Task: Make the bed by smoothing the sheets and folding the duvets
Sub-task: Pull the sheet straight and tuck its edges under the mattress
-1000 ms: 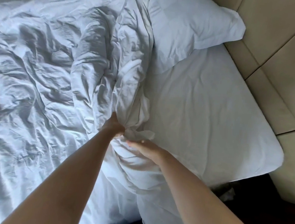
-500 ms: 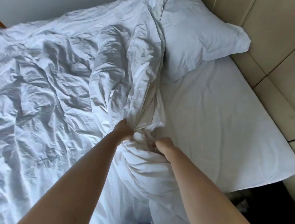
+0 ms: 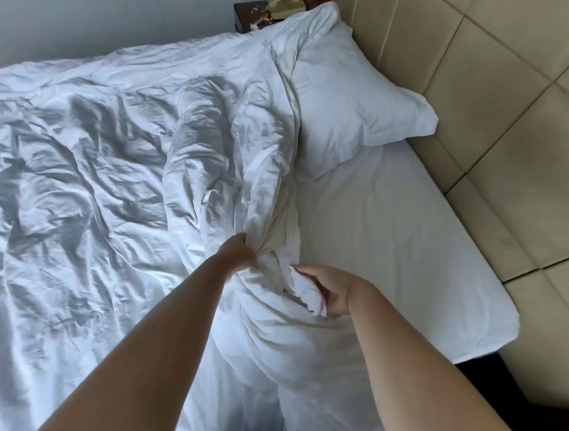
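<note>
- Duvet [image 3: 107, 182] lies crumpled across the bed, unfolded.
- Left hand [image 3: 238, 251] clutches its bunched edge; right hand [image 3: 333, 293] holds a fold beside.
- Sheet [image 3: 394, 242] near the pillow [image 3: 348, 93] looks mostly smooth.

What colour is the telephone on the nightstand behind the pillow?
The telephone is pale beige or cream, seen best in the head view, at the top behind the white pillow.

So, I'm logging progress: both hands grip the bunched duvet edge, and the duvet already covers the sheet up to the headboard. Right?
Not quite. The head view shows the left hand and right hand gripping the duvet, but the sheet beside the headboard lies uncovered.
</note>
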`<action>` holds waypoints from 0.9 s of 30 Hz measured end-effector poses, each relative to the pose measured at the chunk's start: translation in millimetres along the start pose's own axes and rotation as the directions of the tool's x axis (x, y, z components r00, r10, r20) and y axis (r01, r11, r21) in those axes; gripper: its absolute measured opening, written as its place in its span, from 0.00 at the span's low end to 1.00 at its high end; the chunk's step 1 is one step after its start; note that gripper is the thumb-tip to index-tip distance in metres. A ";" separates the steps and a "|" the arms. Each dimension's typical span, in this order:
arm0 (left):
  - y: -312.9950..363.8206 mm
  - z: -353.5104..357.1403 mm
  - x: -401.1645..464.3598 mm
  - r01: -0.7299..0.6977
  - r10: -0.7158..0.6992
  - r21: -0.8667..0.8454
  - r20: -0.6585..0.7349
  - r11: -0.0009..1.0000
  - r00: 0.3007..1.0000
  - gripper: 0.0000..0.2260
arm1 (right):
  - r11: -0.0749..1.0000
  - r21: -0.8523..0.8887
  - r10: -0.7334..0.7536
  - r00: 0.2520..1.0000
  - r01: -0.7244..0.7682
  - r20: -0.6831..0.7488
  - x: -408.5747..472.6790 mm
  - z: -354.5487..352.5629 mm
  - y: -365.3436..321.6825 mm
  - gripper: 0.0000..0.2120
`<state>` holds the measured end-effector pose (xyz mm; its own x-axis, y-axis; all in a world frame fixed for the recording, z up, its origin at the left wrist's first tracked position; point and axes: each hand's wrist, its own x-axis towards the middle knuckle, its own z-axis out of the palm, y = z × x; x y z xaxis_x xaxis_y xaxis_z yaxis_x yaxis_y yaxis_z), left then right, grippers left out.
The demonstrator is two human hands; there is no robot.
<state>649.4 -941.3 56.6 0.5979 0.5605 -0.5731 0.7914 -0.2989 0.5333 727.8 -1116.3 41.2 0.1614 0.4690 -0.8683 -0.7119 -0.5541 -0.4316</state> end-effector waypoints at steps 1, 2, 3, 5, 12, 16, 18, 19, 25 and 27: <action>-0.5 0.1 -1.0 -0.011 0.011 0.007 -0.022 1.000 1.000 0.22 | 1.000 -0.013 0.004 1.000 -0.004 0.013 -3.6 -0.6 -1.2 0.21; -1.1 -0.4 -1.8 -0.021 0.022 0.014 -0.041 1.000 0.999 0.20 | 1.000 -0.005 0.001 0.999 0.000 0.033 -10.2 1.3 -2.4 0.21; 0.3 -1.6 -4.1 -0.025 0.026 0.021 -0.056 0.999 0.998 0.17 | 1.000 0.004 -0.022 0.998 0.022 0.060 -13.8 3.2 -4.1 0.22; 4.2 -6.4 -6.9 -0.024 0.030 0.082 -0.072 0.996 0.997 0.14 | 0.996 -0.027 -0.082 0.997 0.082 0.000 -15.7 8.0 -7.6 0.33; 26.0 -22.0 -10.0 -0.148 0.200 0.269 -0.178 0.952 0.964 0.11 | 0.887 0.176 -0.388 0.895 0.427 -0.219 -32.5 29.9 -27.1 0.15; 37.3 -32.3 -29.5 -0.079 0.074 -0.414 -0.030 0.907 0.997 0.08 | 0.936 0.154 -0.284 0.938 0.316 -0.198 -36.0 23.5 -31.1 0.19; 40.6 -34.9 -36.9 -0.018 0.072 -0.550 0.076 0.835 0.995 0.11 | 0.952 0.086 -0.283 0.953 0.293 -0.111 -40.6 24.4 -35.0 0.15; 43.3 -35.3 -39.8 -0.006 0.092 -0.571 0.122 0.821 0.988 0.11 | 0.958 0.019 -0.282 0.954 0.285 -0.105 -43.8 25.7 -37.4 0.14; 62.0 -36.9 -47.6 -0.061 0.163 -0.571 0.129 0.819 0.978 0.15 | 0.762 -0.189 -0.606 0.580 0.619 -0.544 -61.0 24.8 -59.4 0.20; 69.6 -38.6 -50.7 -0.117 0.217 -0.584 0.103 0.803 0.971 0.13 | 0.659 -0.206 -0.704 0.497 0.723 -0.508 -75.7 32.3 -71.7 0.18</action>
<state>669.3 -960.7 146.8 0.7654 0.3992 -0.5048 0.4907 0.1455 0.8591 744.6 -1089.9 145.8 0.9283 0.2736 -0.2516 -0.2114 -0.1681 -0.9628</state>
